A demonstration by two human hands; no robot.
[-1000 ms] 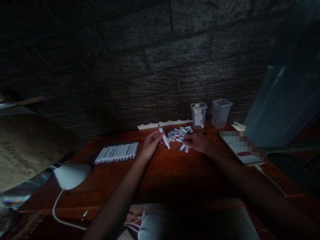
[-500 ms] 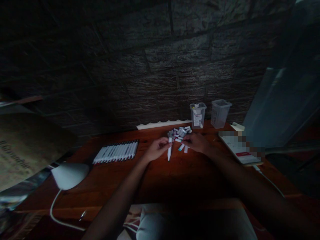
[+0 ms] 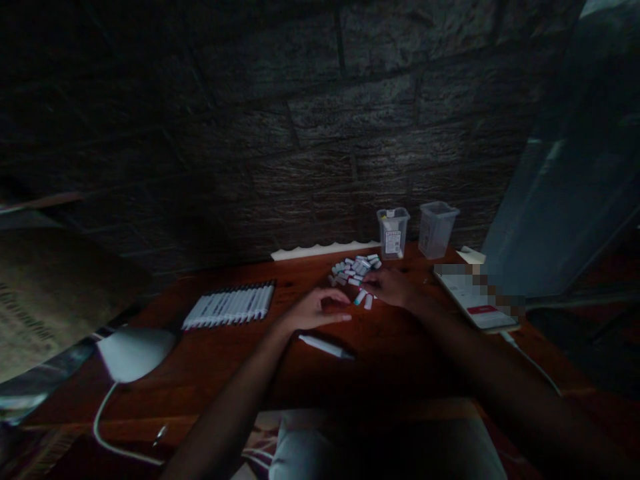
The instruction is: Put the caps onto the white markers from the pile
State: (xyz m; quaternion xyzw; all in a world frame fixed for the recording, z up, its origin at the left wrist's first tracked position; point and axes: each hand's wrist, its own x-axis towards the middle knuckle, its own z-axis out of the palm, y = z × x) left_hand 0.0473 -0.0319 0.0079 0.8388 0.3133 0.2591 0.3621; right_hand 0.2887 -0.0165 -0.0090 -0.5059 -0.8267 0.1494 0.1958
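One white marker (image 3: pixel 327 347) lies flat, nearside of both hands (image 3: pixel 311 311).

A white marker (image 3: pixel 324 346) lies flat and slanting on the counter (image 3: pixel 395 343). Behind it, small white caps (image 3: pixel 355 282), some with coloured ends, lie in a loose pile.

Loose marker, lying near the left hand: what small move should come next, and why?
Perhaps the left hand should pick up the loose marker: that hand is open, looks empty and is close by, while the right hand is at the small white pieces.
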